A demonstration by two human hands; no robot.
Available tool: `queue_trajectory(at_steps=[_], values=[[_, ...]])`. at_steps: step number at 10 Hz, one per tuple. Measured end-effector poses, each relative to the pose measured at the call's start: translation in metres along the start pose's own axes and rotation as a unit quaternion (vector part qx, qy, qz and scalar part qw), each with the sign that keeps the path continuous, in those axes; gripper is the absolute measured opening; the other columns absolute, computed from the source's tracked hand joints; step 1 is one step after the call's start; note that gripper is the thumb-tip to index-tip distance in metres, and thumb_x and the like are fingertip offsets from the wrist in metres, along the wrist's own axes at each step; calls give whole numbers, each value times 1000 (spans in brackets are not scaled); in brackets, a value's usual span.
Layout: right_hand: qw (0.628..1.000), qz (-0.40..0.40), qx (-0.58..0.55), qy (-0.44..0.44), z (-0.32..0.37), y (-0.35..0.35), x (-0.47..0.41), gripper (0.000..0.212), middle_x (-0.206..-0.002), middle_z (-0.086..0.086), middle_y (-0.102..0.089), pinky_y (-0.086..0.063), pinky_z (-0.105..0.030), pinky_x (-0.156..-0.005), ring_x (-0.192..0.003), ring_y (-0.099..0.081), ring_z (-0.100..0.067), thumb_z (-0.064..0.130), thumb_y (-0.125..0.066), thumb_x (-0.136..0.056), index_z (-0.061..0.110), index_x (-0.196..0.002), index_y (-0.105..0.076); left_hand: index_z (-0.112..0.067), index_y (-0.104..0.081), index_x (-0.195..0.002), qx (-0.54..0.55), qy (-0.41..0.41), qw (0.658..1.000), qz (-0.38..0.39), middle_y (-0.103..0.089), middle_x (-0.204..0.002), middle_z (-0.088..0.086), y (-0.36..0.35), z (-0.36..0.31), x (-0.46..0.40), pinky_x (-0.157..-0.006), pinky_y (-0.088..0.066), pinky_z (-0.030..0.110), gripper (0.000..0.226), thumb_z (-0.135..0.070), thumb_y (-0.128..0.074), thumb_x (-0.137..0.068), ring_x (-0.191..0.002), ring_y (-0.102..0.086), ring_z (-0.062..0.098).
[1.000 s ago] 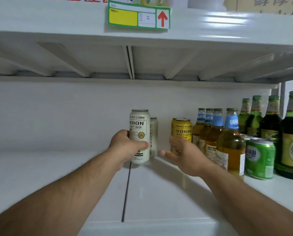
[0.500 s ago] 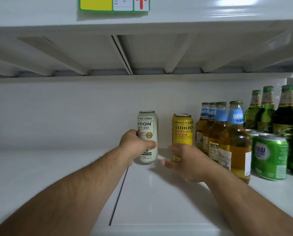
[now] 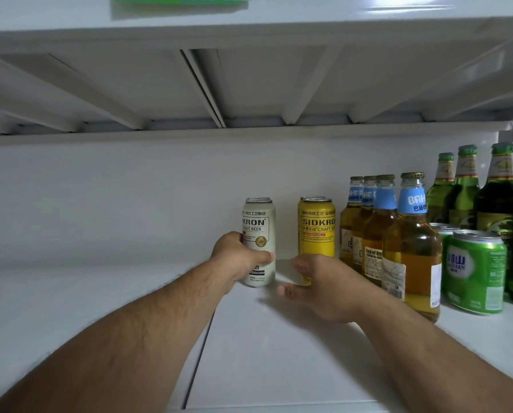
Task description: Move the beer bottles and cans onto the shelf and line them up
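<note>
**Shelf loading: white can being set into line**

The left hand (image 3: 239, 257) grips the white can (image 3: 259, 234) upright on the shelf (image 3: 70, 308), apart from the yellow cans (image 3: 317, 226). The right hand (image 3: 317, 286) is empty, fingers extended, in front of the yellow cans. Already lined up: amber bottles (image 3: 410, 242), green cans (image 3: 474, 269), green bottles (image 3: 463, 189). Judged remaining: release, close the gap. Unshelved stock is out of view.

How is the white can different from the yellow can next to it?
The white can is cream with dark lettering; the yellow can is bright yellow with white lettering. The left hand grips the white can; the open right hand only hovers before the yellow can. Both stand upright on the shelf.
</note>
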State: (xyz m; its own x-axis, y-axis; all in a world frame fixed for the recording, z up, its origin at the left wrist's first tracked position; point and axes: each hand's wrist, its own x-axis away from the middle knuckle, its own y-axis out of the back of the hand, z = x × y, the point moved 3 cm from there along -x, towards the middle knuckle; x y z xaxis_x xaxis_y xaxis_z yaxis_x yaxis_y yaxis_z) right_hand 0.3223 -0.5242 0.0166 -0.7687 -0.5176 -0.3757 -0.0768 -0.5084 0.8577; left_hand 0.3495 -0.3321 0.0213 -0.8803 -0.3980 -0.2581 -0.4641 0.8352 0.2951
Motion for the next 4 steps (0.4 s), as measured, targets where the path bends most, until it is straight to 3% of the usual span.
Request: queue_trajectory(at_steps=[2, 4], values=[[1000, 4, -1, -1, 3, 1, 3, 42, -75, 11, -46, -33, -24, -55, -65, -43, -5, 53, -66, -91, 36, -71, -33, -15, -72, -105, 4, -7, 1000, 16, -78, -98, -2, -3, 1, -1, -89, -61, 41, 40, -13, -92, -70, -93, -75, 19], [1000, -4, -9, 3, 4, 3, 2, 37, -77, 7, -48, -37, -27, -57, -67, -45, -10, 55, -67, -90, 32, -77, -41, -16, -63, -121, -37, -2, 998, 51, -75, -113, 1, -1, 7, 2, -93, -59, 39, 69, -27, -92, -60, -97, -73, 18]])
